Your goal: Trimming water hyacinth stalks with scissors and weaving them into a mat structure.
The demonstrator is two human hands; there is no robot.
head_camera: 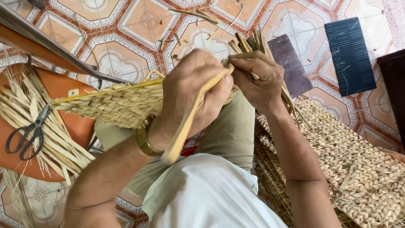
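In the middle of the frame, a flat straw strip (185, 126) is gripped in the closed left hand (196, 90) and pinched by the right hand (257, 78), so it is kept tight beside the woven mat (118, 103).

Tight around both hands: left hand (192, 90) and right hand (257, 78) nearly touch over the woven strip (114, 103). Left side blocked by straw pile (38, 122), scissors (27, 133), metal bar (50, 40). Right blocked by woven mat (358, 169). Open tile floor (126, 25) ahead, 2 dark pads (350, 55) further right.
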